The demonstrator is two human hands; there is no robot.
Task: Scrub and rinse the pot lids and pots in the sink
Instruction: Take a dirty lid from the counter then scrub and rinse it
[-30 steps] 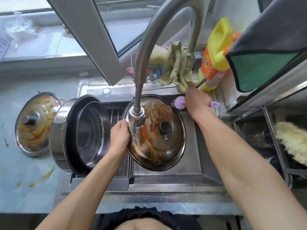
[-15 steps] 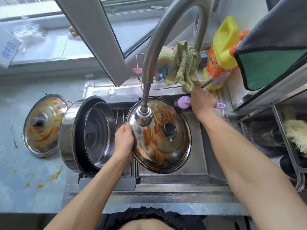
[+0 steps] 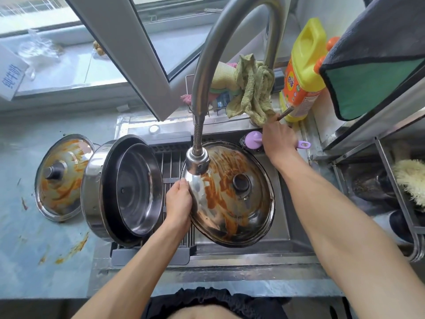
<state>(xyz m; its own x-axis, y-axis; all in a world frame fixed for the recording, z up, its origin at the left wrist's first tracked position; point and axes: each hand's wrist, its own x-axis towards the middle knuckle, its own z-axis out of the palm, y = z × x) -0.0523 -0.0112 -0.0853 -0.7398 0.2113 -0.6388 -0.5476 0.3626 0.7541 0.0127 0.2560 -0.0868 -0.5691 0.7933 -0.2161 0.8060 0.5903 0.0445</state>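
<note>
stage: early, no water running | left hand [image 3: 178, 203] grips rim of sauce-streaked lid [image 3: 232, 194] over sink [image 3: 281, 203] | right hand [image 3: 279, 137] at faucet lever, grip unclear | second dirty lid [image 3: 62, 176] on counter [image 3: 27, 249], pot [image 3: 122, 189] tilted beside it, unwashed

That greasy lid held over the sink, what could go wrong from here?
1. The left hand grips the stained lid by its rim alone; greasy and tilted, it might slip into the sink.
2. The right hand is at the tap lever; with the spray head right above the lid, water may splash out.
3. The pot leans on its side on the rack and could roll.
</note>
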